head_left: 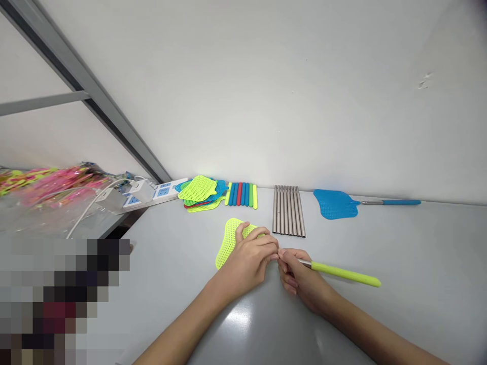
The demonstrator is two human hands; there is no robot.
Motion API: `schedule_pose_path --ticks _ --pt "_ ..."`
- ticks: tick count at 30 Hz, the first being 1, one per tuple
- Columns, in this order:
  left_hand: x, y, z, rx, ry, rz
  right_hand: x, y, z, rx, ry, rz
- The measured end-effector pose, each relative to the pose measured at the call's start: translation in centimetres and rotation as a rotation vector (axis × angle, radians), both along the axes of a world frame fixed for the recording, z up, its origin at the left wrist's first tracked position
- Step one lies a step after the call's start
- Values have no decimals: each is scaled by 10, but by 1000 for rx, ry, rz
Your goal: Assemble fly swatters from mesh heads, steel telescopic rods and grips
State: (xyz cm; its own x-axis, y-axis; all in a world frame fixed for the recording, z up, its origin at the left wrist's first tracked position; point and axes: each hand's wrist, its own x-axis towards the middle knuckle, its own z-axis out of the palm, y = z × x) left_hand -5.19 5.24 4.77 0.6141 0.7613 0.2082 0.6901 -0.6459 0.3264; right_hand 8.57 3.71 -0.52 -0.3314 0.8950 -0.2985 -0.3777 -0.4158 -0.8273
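Several tubes (289, 212) lay at one o'clock from the left grip (254, 254), closed on a mesh head (227, 242); the right grip (299, 274) clasped a rod (337, 271).

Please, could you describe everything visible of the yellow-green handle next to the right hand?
The yellow-green handle is long, slim and straight, evenly coloured, perhaps foam or plastic, with a blunt outer end. At its inner end shows a short bit of silvery metal rod, held in the right hand, which hides the rest. The handle slants rightward over the grey table; whether it touches is unclear.
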Motion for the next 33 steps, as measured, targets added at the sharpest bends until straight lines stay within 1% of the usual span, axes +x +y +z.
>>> schedule_pose_path --ticks 10,33 --pt "-3 2 0 -24 9 -17 1 0 0 3 -10 3" --pt "-7 6 -1 -21 16 -19 1 0 -1 -23 19 -7"
